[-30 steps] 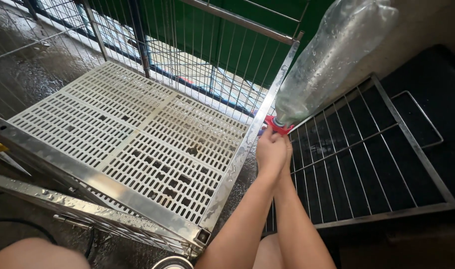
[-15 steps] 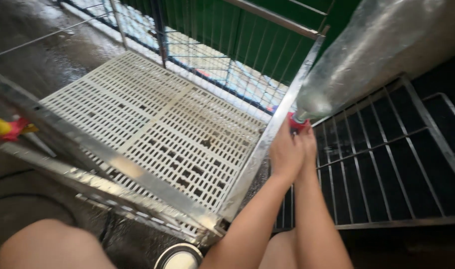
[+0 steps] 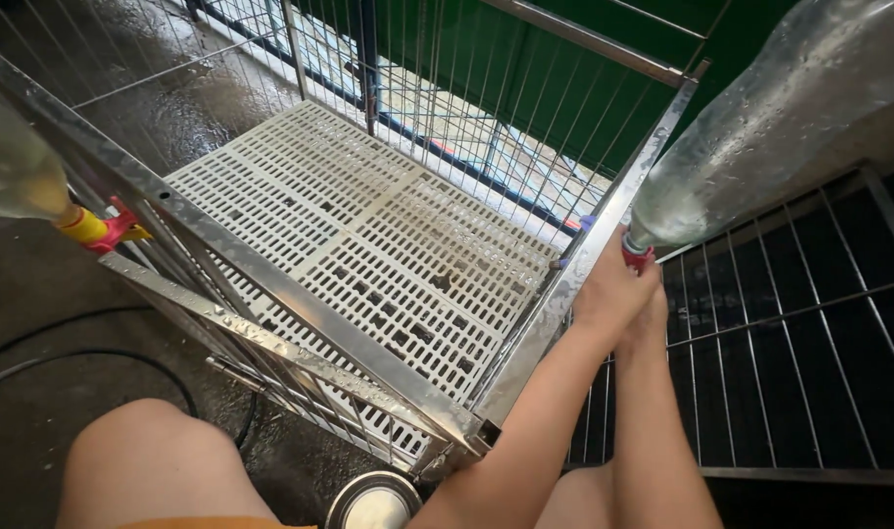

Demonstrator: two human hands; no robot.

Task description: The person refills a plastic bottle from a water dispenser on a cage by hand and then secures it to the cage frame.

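A clear plastic bottle (image 3: 760,127), wet with droplets, hangs upside down at the upper right, its neck ending in a red nozzle (image 3: 639,257). My left hand (image 3: 605,289) is closed around that nozzle beside the corner post of a steel wire cage (image 3: 604,235). My right hand (image 3: 652,313) sits just under and behind the left one, fingers pressed to the same nozzle. Both forearms reach up from the bottom edge.
The cage has a white slotted plastic floor (image 3: 368,235) with dirty spots. A second bottle with a yellow and red nozzle (image 3: 99,230) hangs at the left. A metal grid panel (image 3: 790,333) lies at right, a round steel bowl (image 3: 373,502) and a black hose (image 3: 94,358) below.
The view has swung left and down, so the cage and bottle sit further right. The second bottle at the left has come into view. Both hands stay on the red nozzle.
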